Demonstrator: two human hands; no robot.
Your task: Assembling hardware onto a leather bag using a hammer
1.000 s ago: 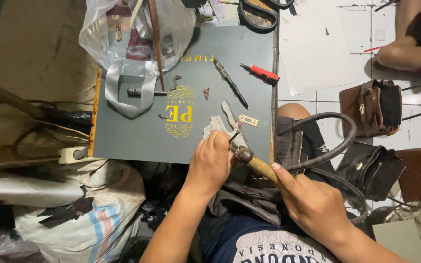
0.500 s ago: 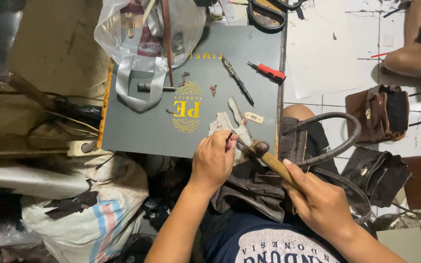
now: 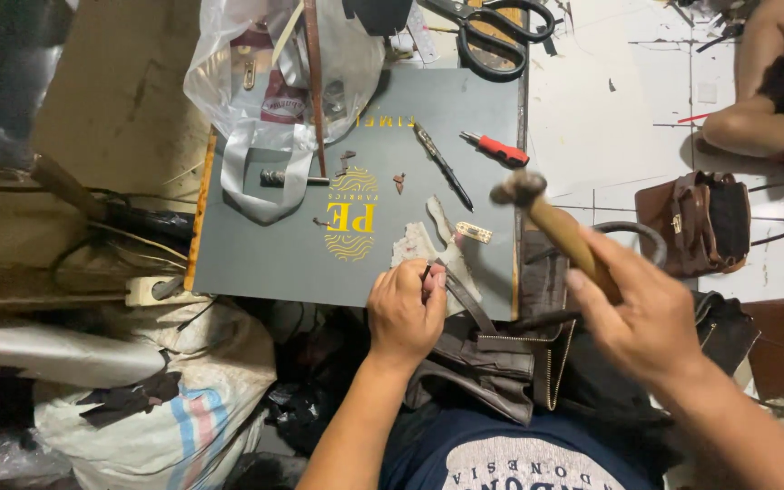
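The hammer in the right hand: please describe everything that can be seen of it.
The hammer has a small dark metal head, motion-blurred, and a light brown handle that looks wooden. It is raised and tilted, head toward the upper left, above the grey board's right edge. The right hand holds the handle's lower end in its grip; nothing else touches it.

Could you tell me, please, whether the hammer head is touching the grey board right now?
Apart. The head view shows the hammer raised in the right hand, its head blurred above the grey board edge, not resting on it.
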